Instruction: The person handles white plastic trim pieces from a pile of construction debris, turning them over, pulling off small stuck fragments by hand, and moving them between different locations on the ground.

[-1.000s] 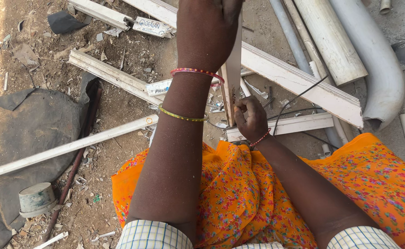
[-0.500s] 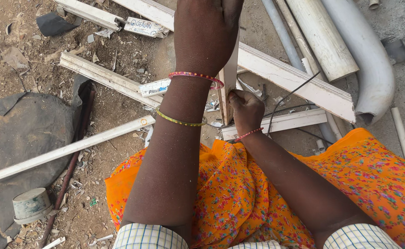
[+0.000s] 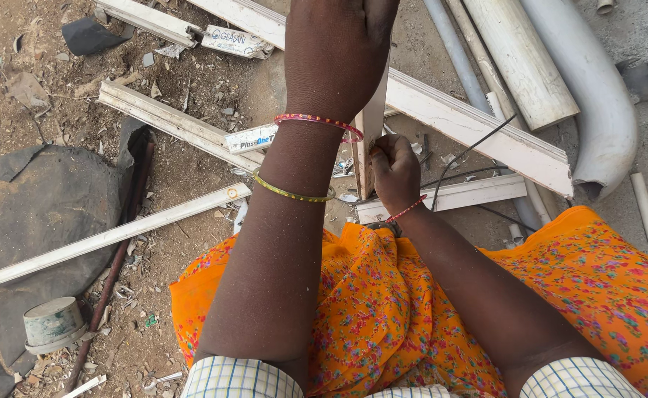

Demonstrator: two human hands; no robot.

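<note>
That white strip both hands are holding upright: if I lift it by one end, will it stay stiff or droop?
The white strip probably stays fairly stiff: it stands straight between the left hand and the right hand. It looks thin and narrow, so likely light. Its dusty surface may slip a little.

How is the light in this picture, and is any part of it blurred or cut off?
Head view: hard daylight, bleaching the curved white plastic pipe; sharp focus across the dusty ground. The left hand, close to the camera, is cropped by the top edge; the right hand is fully in frame, its grip closed on the upright white plastic strip.
</note>
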